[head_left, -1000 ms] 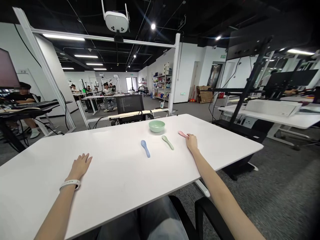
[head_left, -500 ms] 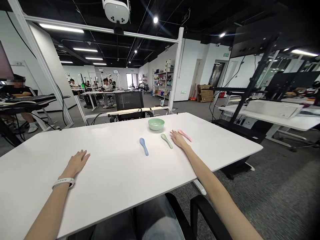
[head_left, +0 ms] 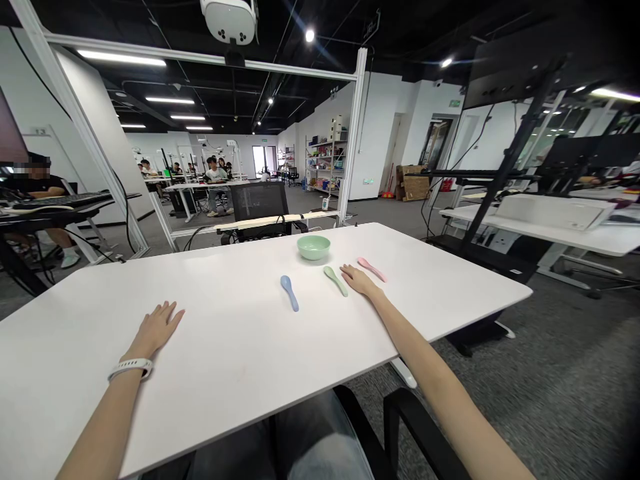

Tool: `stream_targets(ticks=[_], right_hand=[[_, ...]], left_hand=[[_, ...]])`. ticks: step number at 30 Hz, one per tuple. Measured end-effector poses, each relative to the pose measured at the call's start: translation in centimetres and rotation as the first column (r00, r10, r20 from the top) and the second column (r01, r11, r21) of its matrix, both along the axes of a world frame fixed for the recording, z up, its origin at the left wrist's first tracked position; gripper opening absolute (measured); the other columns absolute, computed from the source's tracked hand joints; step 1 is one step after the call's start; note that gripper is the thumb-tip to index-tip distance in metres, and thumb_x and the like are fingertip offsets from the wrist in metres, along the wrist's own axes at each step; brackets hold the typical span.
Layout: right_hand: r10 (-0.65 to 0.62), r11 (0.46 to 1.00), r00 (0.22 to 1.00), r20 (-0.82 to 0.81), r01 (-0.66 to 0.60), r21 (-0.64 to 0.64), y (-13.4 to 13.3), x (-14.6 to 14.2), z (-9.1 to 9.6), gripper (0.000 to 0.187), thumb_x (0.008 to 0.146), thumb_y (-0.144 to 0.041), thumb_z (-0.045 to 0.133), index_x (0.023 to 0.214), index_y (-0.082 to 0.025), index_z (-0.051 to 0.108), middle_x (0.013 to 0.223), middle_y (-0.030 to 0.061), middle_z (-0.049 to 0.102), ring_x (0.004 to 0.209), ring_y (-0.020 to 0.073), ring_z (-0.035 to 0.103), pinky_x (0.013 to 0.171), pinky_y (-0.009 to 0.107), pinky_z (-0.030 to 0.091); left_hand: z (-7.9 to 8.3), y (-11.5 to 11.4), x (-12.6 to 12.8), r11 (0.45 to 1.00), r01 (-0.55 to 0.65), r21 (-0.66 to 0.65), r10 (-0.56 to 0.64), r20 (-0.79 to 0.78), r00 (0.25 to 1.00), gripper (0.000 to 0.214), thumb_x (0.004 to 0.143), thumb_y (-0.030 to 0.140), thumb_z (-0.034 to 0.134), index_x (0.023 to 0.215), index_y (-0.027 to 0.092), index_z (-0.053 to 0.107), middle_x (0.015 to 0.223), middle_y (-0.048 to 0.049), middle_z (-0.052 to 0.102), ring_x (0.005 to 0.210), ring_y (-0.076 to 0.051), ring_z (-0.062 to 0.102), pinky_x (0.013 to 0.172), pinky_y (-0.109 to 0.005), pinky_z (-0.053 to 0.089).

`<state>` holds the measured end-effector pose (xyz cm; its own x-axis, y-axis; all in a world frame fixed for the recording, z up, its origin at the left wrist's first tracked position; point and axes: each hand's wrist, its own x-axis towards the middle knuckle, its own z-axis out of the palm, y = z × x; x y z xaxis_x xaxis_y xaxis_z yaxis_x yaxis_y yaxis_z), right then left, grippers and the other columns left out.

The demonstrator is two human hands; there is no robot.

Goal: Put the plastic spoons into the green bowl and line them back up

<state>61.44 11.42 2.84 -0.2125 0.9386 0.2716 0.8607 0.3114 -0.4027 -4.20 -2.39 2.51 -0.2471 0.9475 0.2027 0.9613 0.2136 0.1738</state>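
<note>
My right hand (head_left: 358,279) lies flat and open over the table, between a green spoon (head_left: 335,281) on its left and a pink spoon (head_left: 372,269) on its right, holding neither. Farther left a blue spoon (head_left: 289,293) rests with its bowl end pointing away from me. Behind the spoons, near the far edge, stands a light green bowl (head_left: 313,248); its inside shows only in part. On the left side of the table my left hand (head_left: 156,328) is open, palm down with fingers extended, away from every object. A white band (head_left: 131,367) circles that wrist.
All this is on a white table (head_left: 225,373). Beyond its far edge are a black mesh chair (head_left: 260,202) and a metal frame (head_left: 353,133). A chair armrest (head_left: 420,427) is below my right arm. Several people sit at desks in the background.
My right hand has drawn slightly left, away from the pink spoon and closer to the green one. The view has shifted a little; spoons and bowl stay in place.
</note>
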Motion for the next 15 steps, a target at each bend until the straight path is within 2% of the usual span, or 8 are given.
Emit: stream_targets(ticks=[5, 9, 13, 15], right_hand=[[-0.016, 1.000, 0.999, -0.029, 0.016, 0.005, 0.2, -0.1, -0.2, 0.046, 0.105, -0.025, 0.050, 0.145, -0.018, 0.071, 0.159, 0.0135, 0.061, 0.155, 0.0292, 0.050, 0.130, 0.045, 0.036], [-0.007, 1.000, 0.998, -0.063, 0.006, -0.009, 0.2, 0.1, -0.2, 0.045, 0.105, -0.022, 0.050, 0.144, -0.016, 0.071, 0.158, 0.0146, 0.062, 0.155, 0.0284, 0.050, 0.129, 0.043, 0.037], [-0.073, 0.995, 0.987, -0.143, 0.082, 0.059, -0.3, -0.3, 1.0, 0.047, 0.105, -0.022, 0.047, 0.147, -0.013, 0.068, 0.160, 0.0163, 0.060, 0.154, 0.0284, 0.050, 0.129, 0.042, 0.036], [-0.082, 0.987, 0.975, -0.209, 0.109, 0.120, -0.9, -1.5, 1.9, 0.046, 0.106, -0.022, 0.047, 0.145, -0.013, 0.069, 0.154, 0.0173, 0.065, 0.145, 0.0288, 0.058, 0.125, 0.040, 0.040]], left_hand=[[0.1, 0.0, 0.1, 1.000, 0.003, 0.003, -0.003, -0.001, 1.000, 0.088, 0.093, 0.058, 0.029, 0.156, 0.003, 0.055, 0.168, -0.0255, 0.049, 0.159, -0.042, 0.042, 0.126, -0.061, 0.036], [0.2, -0.1, 0.2, 1.000, -0.009, -0.017, 0.009, 0.003, 1.000, 0.087, 0.095, 0.058, 0.028, 0.159, 0.005, 0.052, 0.171, -0.0225, 0.046, 0.162, -0.038, 0.039, 0.129, -0.057, 0.032], [0.2, -0.2, 0.3, 0.999, -0.015, -0.040, 0.015, 0.000, 1.000, 0.087, 0.096, 0.058, 0.026, 0.161, 0.005, 0.049, 0.173, -0.0219, 0.043, 0.163, -0.037, 0.037, 0.131, -0.056, 0.031], [0.3, -0.2, 0.3, 0.999, -0.014, -0.044, 0.014, -0.001, 1.000, 0.087, 0.097, 0.058, 0.025, 0.161, 0.004, 0.048, 0.173, -0.0227, 0.042, 0.163, -0.037, 0.036, 0.131, -0.056, 0.030]])
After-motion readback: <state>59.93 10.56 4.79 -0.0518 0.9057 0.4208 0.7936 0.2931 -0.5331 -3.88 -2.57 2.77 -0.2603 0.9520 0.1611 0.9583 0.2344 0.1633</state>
